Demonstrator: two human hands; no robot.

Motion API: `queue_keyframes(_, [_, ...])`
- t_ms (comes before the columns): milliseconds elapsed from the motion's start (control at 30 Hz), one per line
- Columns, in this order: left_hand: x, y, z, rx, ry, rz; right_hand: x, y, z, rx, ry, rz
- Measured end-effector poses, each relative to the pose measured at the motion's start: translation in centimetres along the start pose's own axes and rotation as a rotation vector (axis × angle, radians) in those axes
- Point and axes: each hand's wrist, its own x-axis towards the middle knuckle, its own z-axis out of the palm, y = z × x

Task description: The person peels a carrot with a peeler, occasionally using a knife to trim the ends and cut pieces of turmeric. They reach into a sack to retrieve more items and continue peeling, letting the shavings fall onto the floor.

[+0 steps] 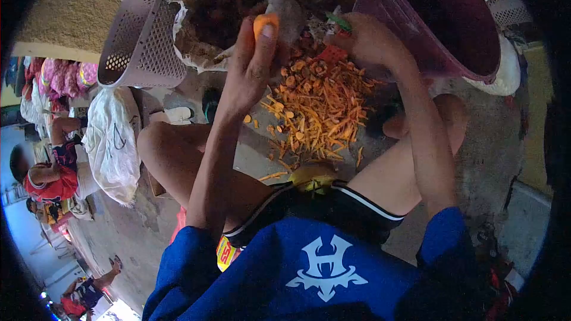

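Raised above the pile, my left hand [253,62] is closed around an orange carrot piece [265,24], with the thumb pressed on it. My right hand [373,41] is curled around a small green object [339,22] that pokes out past the fingers; its kind is not clear. A heap of carrot peelings and cut ends [324,104] lies on the floor between my legs, just below both hands. Beside my right fingers shows something red [332,54], partly hidden. Beyond my left hand stands an open white sack [184,38] with dark contents.
At the right is a large maroon tub [404,21]. A light plastic basket with holes [140,44] stands at the left, near a full white sack [111,142]. A yellowish rounded thing [314,177] sits between my thighs. Other people [56,172] are farther left.
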Motion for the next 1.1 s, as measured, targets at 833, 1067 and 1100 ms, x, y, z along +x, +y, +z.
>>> queue_keyframes(833, [0.0, -2.2, 0.8, -0.278, -0.122, -0.342, -1.3, -3.7, 1.4, -0.262, 0.264, -0.192])
queue_keyframes(1067, [-1.5, 0.6, 2.0, 0.098, -0.082, -0.268, 1.4, 3.4, 0.8, -0.206, 0.248, -0.063])
queue_keyframes(1100, [-1.3, 0.1, 1.5, 0.098, -0.068, -0.265, 0.6, 3.2, 0.5, -0.199, 0.193, -0.028])
